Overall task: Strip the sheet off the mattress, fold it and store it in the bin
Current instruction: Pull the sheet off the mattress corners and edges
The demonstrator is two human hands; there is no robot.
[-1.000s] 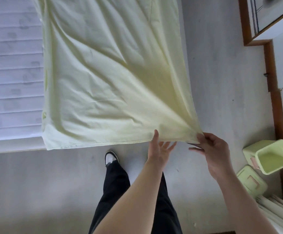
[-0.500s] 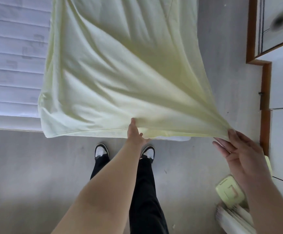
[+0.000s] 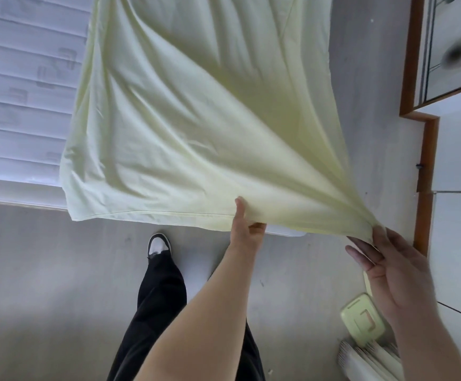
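A pale yellow sheet (image 3: 196, 119) lies partly lifted over the white quilted mattress (image 3: 17, 105), whose left part is bare. My left hand (image 3: 246, 224) grips the sheet's near hem, thumb on top and fingers underneath. My right hand (image 3: 394, 268) pinches the sheet's near right corner, pulled out past the mattress edge so the cloth stretches in taut folds. The pale green bin is mostly hidden behind my right hand; only its lid (image 3: 362, 317) shows on the floor.
Grey floor (image 3: 45, 284) runs in front of the mattress, with my legs in black trousers and one shoe (image 3: 159, 244). A wood-trimmed wall and cabinet (image 3: 427, 166) stand at right. White ribbed panels (image 3: 369, 361) lie at the bottom right.
My left hand went from open under the hem to gripping it. My right hand pulled the corner rightward, stretching the sheet. The view shifted, and my right hand now covers the bin.
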